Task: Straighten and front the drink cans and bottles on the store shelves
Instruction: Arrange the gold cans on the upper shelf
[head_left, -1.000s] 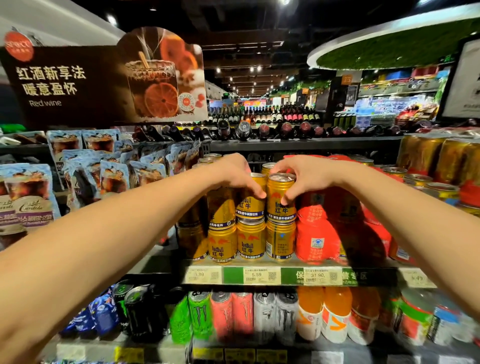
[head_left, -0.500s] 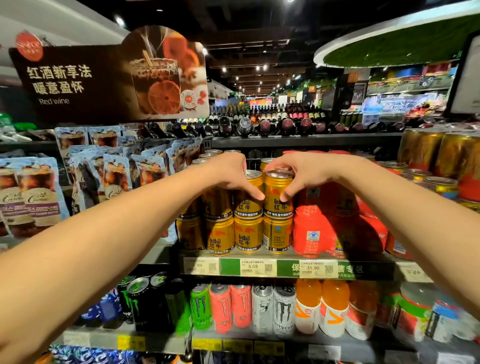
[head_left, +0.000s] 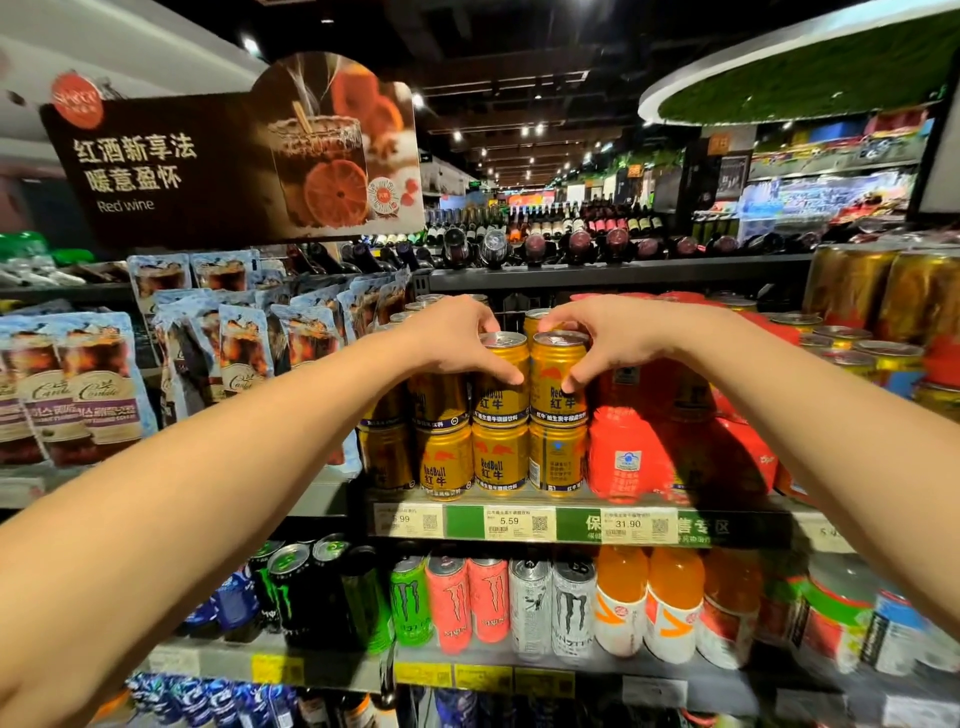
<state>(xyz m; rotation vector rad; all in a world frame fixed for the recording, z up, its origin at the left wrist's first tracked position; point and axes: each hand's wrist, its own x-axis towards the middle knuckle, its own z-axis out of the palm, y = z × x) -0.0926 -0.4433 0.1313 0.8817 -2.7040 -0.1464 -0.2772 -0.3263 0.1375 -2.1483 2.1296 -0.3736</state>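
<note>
Gold Red Bull cans stand stacked two high on the middle shelf (head_left: 571, 525). My left hand (head_left: 457, 338) grips the top-row can on the left (head_left: 501, 400), thumb across its front. My right hand (head_left: 613, 338) grips the top-row can beside it (head_left: 558, 395), thumb on its front. Both cans stand upright and touch each other, labels facing out. Under them sits a lower row of gold cans (head_left: 498, 462). More gold cans behind are partly hidden by my hands.
Red multipacks (head_left: 639, 457) sit right of the cans. Monster cans (head_left: 530, 608) and orange bottles (head_left: 670, 608) fill the shelf below. Drink pouches (head_left: 93, 384) hang at left. Wine bottles (head_left: 571, 244) lie on the top shelf under a red wine sign (head_left: 234, 156).
My hands stay on the same two top-row cans. The right can's label has turned a little, and my view has shifted slightly.
</note>
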